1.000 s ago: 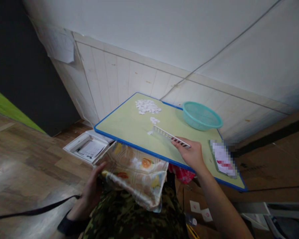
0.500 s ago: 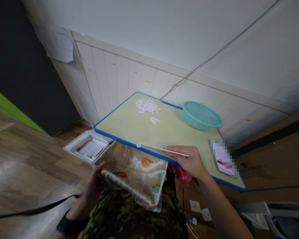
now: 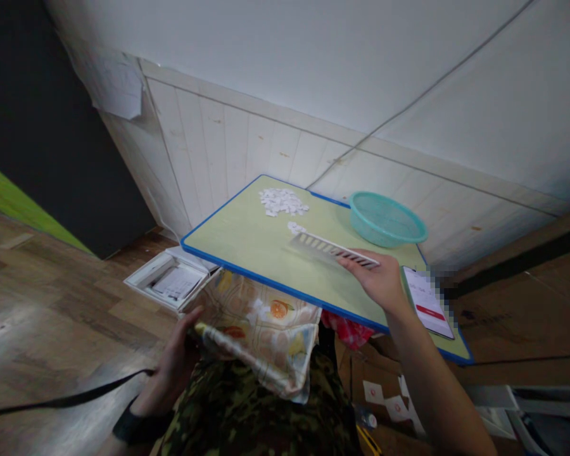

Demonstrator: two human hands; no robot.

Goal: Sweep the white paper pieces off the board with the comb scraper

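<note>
My right hand (image 3: 380, 280) is closed on one end of a long white slotted strip (image 3: 322, 247), held just above the green table with a blue rim (image 3: 247, 237). The strip's far end lies close to a small cluster of white pieces (image 3: 295, 228). A larger heap of white pieces (image 3: 282, 201) sits at the table's far edge. My left hand (image 3: 177, 362) grips the edge of a floral cloth bag (image 3: 261, 329) hanging below the table's front edge over my lap.
A teal plastic basket (image 3: 386, 220) stands at the table's back right. A phone (image 3: 427, 303) lies on the right side. An open white box (image 3: 169, 279) rests on the wooden floor at left. Cardboard and small cards lie on the floor at right.
My right hand swept the strip to the table's near edge over the bag, then carried it back toward the small cluster of pieces. The left hand stayed on the bag.
</note>
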